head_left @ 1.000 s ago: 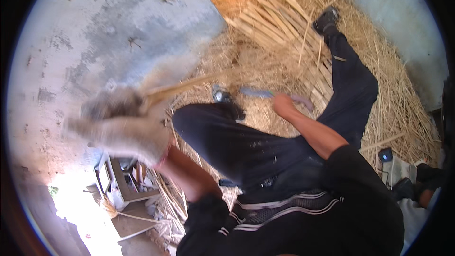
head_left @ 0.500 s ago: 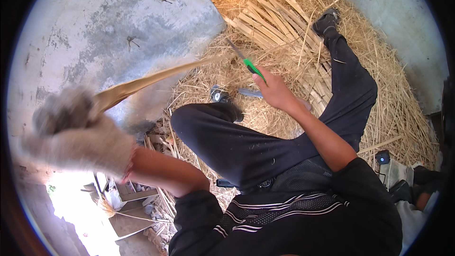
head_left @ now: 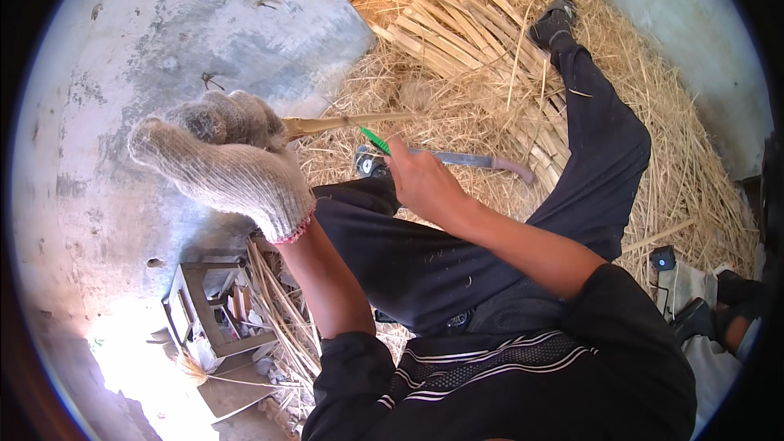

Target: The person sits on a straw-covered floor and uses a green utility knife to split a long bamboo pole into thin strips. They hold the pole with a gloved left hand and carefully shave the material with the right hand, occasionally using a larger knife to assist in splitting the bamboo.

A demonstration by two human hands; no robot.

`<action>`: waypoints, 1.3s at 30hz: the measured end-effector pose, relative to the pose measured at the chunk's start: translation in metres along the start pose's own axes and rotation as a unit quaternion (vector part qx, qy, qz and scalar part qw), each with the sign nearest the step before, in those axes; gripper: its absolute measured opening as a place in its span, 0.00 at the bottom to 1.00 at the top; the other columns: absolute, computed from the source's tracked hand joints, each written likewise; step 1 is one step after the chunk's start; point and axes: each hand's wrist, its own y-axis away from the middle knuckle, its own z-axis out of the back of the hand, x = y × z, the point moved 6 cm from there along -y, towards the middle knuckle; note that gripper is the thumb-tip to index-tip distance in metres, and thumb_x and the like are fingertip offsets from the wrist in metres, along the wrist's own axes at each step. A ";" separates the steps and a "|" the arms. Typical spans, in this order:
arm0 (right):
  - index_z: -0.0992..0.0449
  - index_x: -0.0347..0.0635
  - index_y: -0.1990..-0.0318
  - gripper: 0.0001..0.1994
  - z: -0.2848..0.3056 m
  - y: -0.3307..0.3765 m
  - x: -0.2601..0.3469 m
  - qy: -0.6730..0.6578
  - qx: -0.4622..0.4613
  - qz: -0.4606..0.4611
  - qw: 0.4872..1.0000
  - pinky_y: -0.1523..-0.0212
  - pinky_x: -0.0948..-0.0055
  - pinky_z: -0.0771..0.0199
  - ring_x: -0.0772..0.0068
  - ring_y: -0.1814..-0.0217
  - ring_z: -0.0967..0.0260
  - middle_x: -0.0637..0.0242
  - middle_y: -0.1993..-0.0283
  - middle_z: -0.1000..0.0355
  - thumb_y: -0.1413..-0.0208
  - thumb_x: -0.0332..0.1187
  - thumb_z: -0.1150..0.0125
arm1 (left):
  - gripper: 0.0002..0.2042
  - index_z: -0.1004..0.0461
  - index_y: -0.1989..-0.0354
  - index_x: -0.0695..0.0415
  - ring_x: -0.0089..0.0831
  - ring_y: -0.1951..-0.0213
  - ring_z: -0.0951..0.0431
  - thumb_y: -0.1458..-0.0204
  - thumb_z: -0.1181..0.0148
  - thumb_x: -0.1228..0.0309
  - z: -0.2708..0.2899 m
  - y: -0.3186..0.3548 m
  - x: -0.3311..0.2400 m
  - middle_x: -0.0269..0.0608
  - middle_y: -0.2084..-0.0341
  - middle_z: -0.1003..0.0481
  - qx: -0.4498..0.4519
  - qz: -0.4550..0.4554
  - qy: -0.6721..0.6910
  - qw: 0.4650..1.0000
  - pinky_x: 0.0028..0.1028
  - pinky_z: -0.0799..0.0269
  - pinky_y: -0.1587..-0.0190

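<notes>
My left hand (head_left: pixel 233 155), in a grey-white knitted glove, is closed around the wide end of a split bamboo strip (head_left: pixel 314 125). The strip points right, over my bent leg's foot. My right hand (head_left: pixel 429 184), bare, grips a knife with a green handle (head_left: pixel 375 140). Its blade tip meets or lies over the strip close to the left hand; actual contact is unclear. Beyond the right hand, a long-bladed knife (head_left: pixel 467 159) with a wooden handle lies on the straw-like shavings (head_left: pixel 408 86).
Flat bamboo strips (head_left: pixel 457 37) are piled at the far middle, near my outstretched foot (head_left: pixel 554 23). A worn plaster wall (head_left: pixel 188 41) rises at left. A small wooden stool frame (head_left: pixel 200 298) sits lower left among debris. Part of another person (head_left: pixel 723 314) shows at lower right.
My left hand has swung right and inward with the bamboo strip, from the far left. The right hand has moved left and down, bringing the green-handled knife to the strip. The long-bladed knife is now uncovered.
</notes>
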 end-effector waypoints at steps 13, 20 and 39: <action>0.35 0.29 0.57 0.10 -0.023 -0.019 -0.024 -0.015 0.106 -0.043 0.993 0.66 0.45 0.28 0.34 0.68 0.28 0.38 0.75 0.29 0.42 0.27 0.52 | 0.30 0.54 0.87 0.45 0.18 0.90 0.57 0.43 0.58 0.37 0.012 -0.011 0.007 0.25 0.92 0.55 -0.005 -0.003 -0.007 1.000 0.22 0.61 0.88; 0.34 0.28 0.55 0.12 -0.031 -0.011 -0.059 0.004 0.128 -0.084 0.988 0.65 0.48 0.27 0.37 0.68 0.28 0.40 0.74 0.28 0.45 0.27 0.50 | 0.30 0.54 0.87 0.45 0.18 0.90 0.58 0.42 0.58 0.37 0.020 -0.015 0.008 0.24 0.92 0.56 0.045 -0.002 0.029 0.999 0.22 0.62 0.88; 0.35 0.32 0.57 0.11 -0.062 -0.015 -0.117 0.038 0.103 -0.081 0.991 0.74 0.46 0.30 0.37 0.77 0.29 0.44 0.79 0.29 0.39 0.33 0.50 | 0.30 0.55 0.89 0.44 0.18 0.91 0.60 0.42 0.59 0.38 0.006 -0.009 0.009 0.24 0.94 0.57 0.088 0.013 0.038 0.995 0.21 0.63 0.89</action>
